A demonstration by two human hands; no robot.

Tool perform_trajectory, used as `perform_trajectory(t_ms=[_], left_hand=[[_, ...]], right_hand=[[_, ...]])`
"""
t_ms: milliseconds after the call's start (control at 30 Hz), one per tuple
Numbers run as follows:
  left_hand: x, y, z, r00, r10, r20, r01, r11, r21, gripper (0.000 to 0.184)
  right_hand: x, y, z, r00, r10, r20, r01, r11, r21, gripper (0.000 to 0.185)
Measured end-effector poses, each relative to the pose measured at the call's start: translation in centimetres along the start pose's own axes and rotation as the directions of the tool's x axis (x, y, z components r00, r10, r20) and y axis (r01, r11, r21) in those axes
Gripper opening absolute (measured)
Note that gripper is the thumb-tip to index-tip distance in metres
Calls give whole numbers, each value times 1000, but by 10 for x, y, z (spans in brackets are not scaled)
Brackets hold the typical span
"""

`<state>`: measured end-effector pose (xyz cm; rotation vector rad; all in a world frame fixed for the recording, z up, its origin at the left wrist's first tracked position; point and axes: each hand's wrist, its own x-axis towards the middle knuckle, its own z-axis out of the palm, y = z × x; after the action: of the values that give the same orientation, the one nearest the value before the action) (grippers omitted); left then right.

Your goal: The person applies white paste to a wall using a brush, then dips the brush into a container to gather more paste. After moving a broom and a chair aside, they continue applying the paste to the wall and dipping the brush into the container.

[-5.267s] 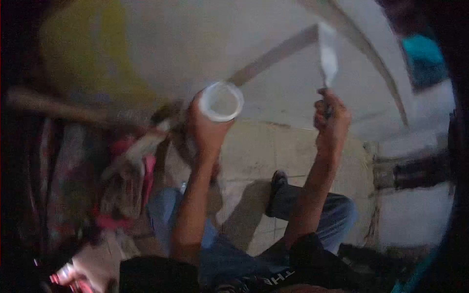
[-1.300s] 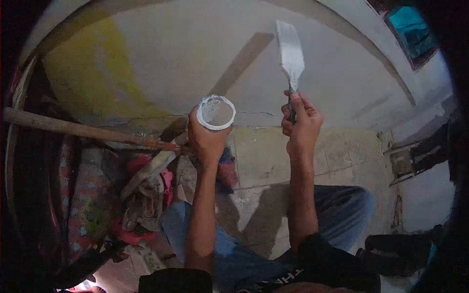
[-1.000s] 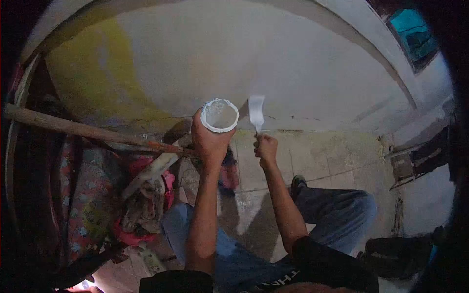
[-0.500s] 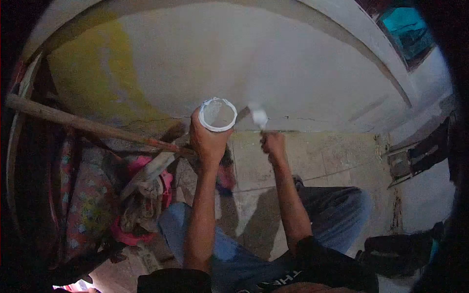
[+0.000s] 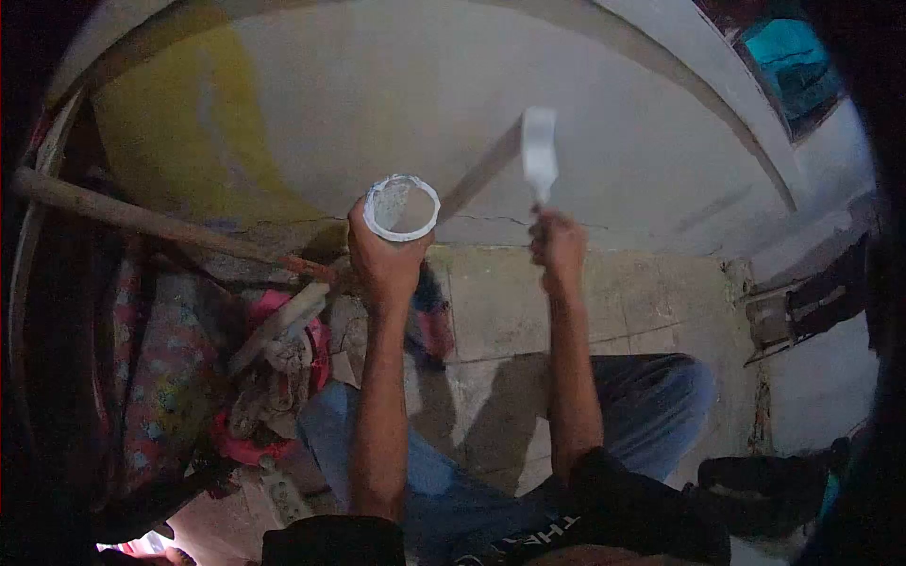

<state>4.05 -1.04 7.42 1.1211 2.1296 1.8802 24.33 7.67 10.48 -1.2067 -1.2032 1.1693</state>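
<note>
My left hand [image 5: 387,264] is wrapped round a round tub [image 5: 401,207] with a white, paint-smeared rim, held out in front of the wall. Light grey-white stuff shows inside the tub; how full it is I cannot tell. In my right hand [image 5: 559,250] is a paintbrush [image 5: 540,156], gripped by its handle, its white-coated head pointing up at the wall [image 5: 377,104]. The brush tip is at or very near the wall's surface and is slightly blurred. Its shadow falls on the wall to the left.
A yellow patch [image 5: 189,123] covers the wall's left part. On the left a wooden pole [image 5: 151,224] slants across, above a pink basin [image 5: 255,448] with things in it and a patterned cloth [image 5: 179,396]. A power strip [image 5: 281,497] lies on the tiled floor [image 5: 500,283].
The brush in my right hand has moved up and right along the wall and now points straighter up. My left hand with the tub has shifted slightly left and up.
</note>
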Motion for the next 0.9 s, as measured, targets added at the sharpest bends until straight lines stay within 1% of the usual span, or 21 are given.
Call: perform_trajectory(t_ms=[67,133,267,333,400,433,467,500,567,600,667,733,800,833,900], left_hand=[[-1,1,1,1000,-2,-20,3,1000,14,82],[-2,-1,2,999,-9,-47,11,999,37,79],[-3,-5,-1,1000,18,-13,-18,999,-29,83],[0,-2,0,999,34,-19,-35,998,-50,83],[-2,2,-1,1000,16,-14,-16,999,-32,83],[-2,0,-1,1000,12,-25,-13,1000,-27,83],[-2,-4,-1,999,41,-20,-42,998,-41,84],[1,-5,0,997,71,-17,-71,996,-56,84],[1,-3,-1,999,46,-15,-47,998,-37,84],[1,-2,-2,1000,20,1,-20,1000,-16,84],[1,-5,0,1000,4,0,-4,1000,-3,85],[3,-7,2,1000,-9,2,9,1000,18,86],[2,-6,1,1000,19,1,-19,1000,3,88],[2,-5,-1,1000,16,3,-16,1000,9,88],[-1,-2,-5,1000,-1,24,1,1000,-7,91]], right_hand=[[6,65,2,978,206,-39,-210,971,-119,21],[5,118,-8,924,380,41,-371,918,-142,22],[-2,116,-9,895,444,45,-429,884,-183,20],[-5,59,4,975,215,48,-211,974,-83,21],[-21,-28,12,995,54,81,-50,997,-54,22],[-29,-62,14,995,-30,96,35,998,-51,22],[-34,-85,16,987,-115,111,121,992,-45,23],[-32,-96,20,985,-118,124,125,991,-45,23],[-29,-109,28,981,-167,95,167,986,12,24],[-25,-102,31,980,-171,104,171,985,13,24],[-13,-57,36,992,-93,85,94,996,-6,25],[-3,8,40,995,38,93,-33,998,-59,22],[-5,73,52,965,255,68,-250,965,-80,18],[-6,109,53,951,290,105,-285,957,-63,18],[-10,132,51,938,320,133,-316,947,-55,18]])
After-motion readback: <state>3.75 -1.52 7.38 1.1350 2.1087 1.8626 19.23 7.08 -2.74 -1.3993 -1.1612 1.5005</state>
